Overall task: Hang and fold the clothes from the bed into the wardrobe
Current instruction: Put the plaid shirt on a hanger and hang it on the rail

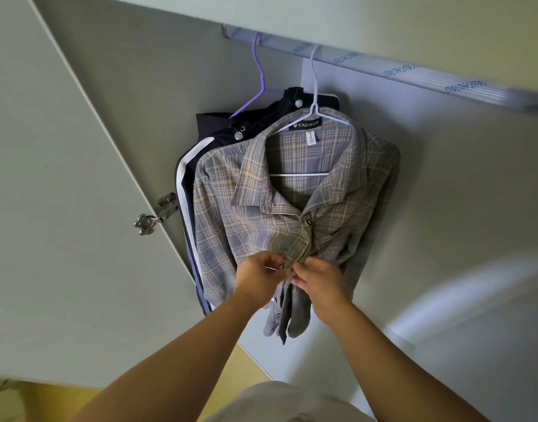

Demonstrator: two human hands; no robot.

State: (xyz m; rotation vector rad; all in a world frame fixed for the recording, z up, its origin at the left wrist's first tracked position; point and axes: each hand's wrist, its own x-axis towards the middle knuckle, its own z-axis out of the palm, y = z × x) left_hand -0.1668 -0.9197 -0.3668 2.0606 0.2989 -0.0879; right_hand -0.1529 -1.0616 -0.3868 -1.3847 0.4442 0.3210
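Note:
A grey and tan plaid shirt (pixel 261 214) hangs on a white hanger (pixel 314 86) from the wardrobe rail (pixel 414 74). Behind it, a dark jacket with white stripes (pixel 207 138) hangs on a purple hanger (pixel 260 77). My left hand (pixel 257 277) pinches the shirt's left front edge by a button. My right hand (pixel 318 283) pinches the opposite edge right next to it. Both hands meet at the placket below the fastened upper button. The shirt's lower part is hidden behind my hands.
The open wardrobe door (pixel 63 208) stands at the left with a metal hinge (pixel 158 214). The wardrobe's back wall (pixel 459 178) spreads to the right. A yellow floor (pixel 48 403) shows below the door.

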